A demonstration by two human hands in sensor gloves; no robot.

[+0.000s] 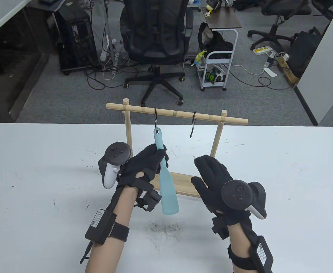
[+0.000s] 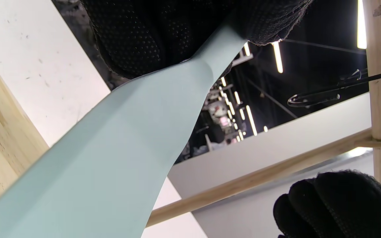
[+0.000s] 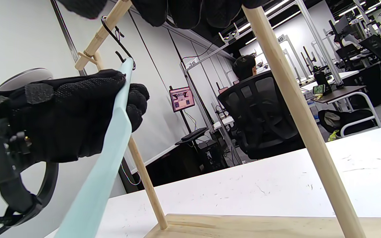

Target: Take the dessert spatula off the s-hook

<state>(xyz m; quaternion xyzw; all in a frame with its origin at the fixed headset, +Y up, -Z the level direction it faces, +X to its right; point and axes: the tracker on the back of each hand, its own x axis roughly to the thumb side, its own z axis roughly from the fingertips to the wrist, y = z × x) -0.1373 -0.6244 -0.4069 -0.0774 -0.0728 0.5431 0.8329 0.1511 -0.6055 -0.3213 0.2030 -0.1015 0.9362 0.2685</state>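
A light blue dessert spatula hangs by the hole at its handle's top from the left black S-hook on the wooden rack's crossbar. My left hand grips the spatula's handle just above the blade. The right wrist view shows the same grip, with the spatula tilted and its top at the S-hook. The blade fills the left wrist view. My right hand is open and empty over the rack's base, beside the right post.
A second, empty S-hook hangs further right on the crossbar. The rack's wooden base lies on the white table between my hands. An office chair and a small cart stand beyond the table's far edge.
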